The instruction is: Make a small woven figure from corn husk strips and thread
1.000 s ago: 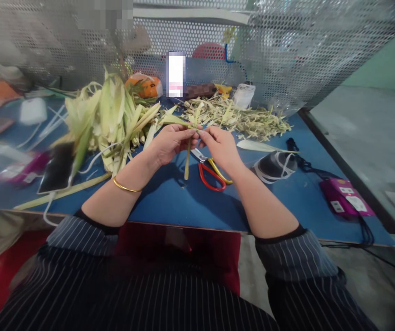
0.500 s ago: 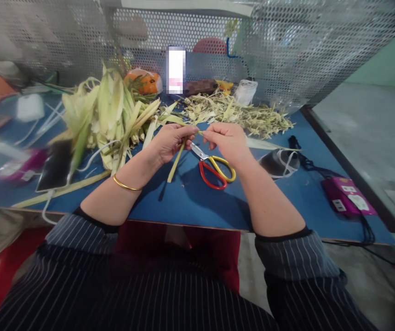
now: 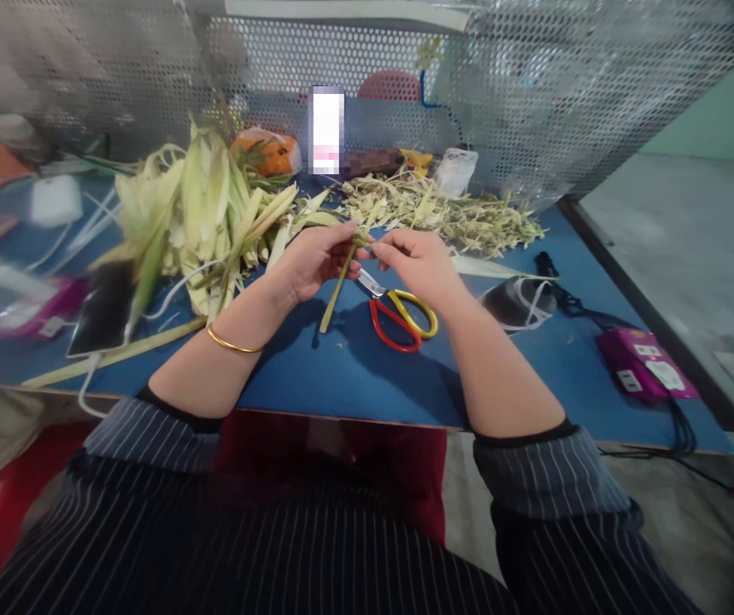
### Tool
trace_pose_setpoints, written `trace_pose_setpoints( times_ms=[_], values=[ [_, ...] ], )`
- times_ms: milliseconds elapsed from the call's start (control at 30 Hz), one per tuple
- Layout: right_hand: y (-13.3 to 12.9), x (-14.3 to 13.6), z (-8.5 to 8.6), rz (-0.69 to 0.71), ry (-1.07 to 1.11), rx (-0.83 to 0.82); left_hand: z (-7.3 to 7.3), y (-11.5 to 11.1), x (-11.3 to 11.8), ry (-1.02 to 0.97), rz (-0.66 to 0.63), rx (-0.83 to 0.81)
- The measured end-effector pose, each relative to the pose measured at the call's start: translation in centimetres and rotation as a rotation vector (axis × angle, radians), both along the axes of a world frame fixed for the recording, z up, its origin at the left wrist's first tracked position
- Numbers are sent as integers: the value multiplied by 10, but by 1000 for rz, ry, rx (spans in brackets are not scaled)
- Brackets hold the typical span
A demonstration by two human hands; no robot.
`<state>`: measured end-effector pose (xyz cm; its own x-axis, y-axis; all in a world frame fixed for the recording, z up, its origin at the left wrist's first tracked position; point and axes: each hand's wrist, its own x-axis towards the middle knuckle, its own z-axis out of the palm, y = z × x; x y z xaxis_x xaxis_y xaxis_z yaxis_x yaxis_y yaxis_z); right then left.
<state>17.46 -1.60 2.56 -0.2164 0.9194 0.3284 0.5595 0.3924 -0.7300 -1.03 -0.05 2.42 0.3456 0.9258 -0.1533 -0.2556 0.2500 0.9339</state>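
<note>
Between my hands is a narrow pale-green husk strip, one end dangling toward the table. My left hand pinches it between thumb and fingers, palm turned inward. Facing it, my right hand has its thumb and forefinger closed on the strip's other part; the exact grip point is small and partly hidden. Just below the hands lie scissors with one red and one yellow handle, blades pointing up and left. A large bunch of corn husks is piled left of my left hand.
Shredded husk trimmings spread behind my hands. A phone with a blurred screen stands at the back against a perforated metal panel. Right are a dark roll with white straps and a magenta power strip. Left lies a dark phone with a cable.
My left thumb has lifted and shifted slightly left, and the strip crosses at the fingertips. Its dangling end has swung a little to the right. The scissors have stayed put.
</note>
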Motion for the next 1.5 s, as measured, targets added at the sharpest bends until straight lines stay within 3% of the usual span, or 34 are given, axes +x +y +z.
trace_pose_setpoints(
  times_ms=[233,500,700,1000,1367,1500],
  values=[
    [-2,-1,-1,36,39,14,-6,-3,6,145,79,124],
    [-4,6,8,60,79,-27,-1,0,4,118,66,69],
    [-2,3,5,29,84,-103,-5,4,0,35,-25,4],
    [3,-10,-14,-61,539,-161,-4,-8,9,159,-23,11],
    [7,-19,-28,-208,493,-74,-6,-14,16,210,-37,58],
    [7,-10,-22,-257,254,23,-6,-15,16,227,-11,43]
  ],
)
